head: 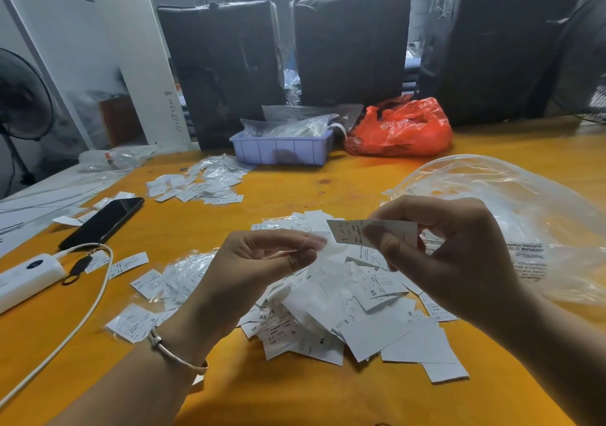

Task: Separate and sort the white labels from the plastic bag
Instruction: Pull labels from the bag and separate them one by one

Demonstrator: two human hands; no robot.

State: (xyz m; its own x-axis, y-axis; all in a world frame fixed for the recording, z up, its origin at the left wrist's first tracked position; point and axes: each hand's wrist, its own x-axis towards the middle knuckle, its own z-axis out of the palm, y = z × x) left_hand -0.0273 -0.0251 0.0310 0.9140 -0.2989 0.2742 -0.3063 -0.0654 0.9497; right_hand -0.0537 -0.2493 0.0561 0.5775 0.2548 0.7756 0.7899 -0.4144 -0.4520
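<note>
Left hand: left hand [262, 255] raised over the heap, fingers curled, thumb and fingertips pinching what looks like a thin clear sleeve; the film is hard to make out. Bangle [173, 353] on the wrist.
Right hand: right hand [436, 248] raised beside the left, thumb and forefinger pinching a white label [352, 233] by its right half; other fingers curled behind it.
Held label: roughly level, print facing the camera, an "L" legible near its left end. Its left edge sits just beside the left fingertips; contact between them cannot be told.
Label heap: loose pile of white labels [354, 314] on the table directly under both hands; "XS" and "S" marks readable on several.
Plastic bag: large clear bag [511, 202] lying on the table right of the heap, behind the right hand, printed warning text on its near side.
Sorted groups: sleeved labels [157, 291] left of the heap; a second cluster [200, 184] further back, near the tray.
Table: orange-yellow top [295, 393].
Other items: black phone [101, 222] and white power bank [28, 278] at left, joined by a white cable [82, 314]; lilac tray [282, 150] holding clear packets at the back; red bag [400, 127] just right of it; three black-wrapped bundles [351, 45] standing behind.
</note>
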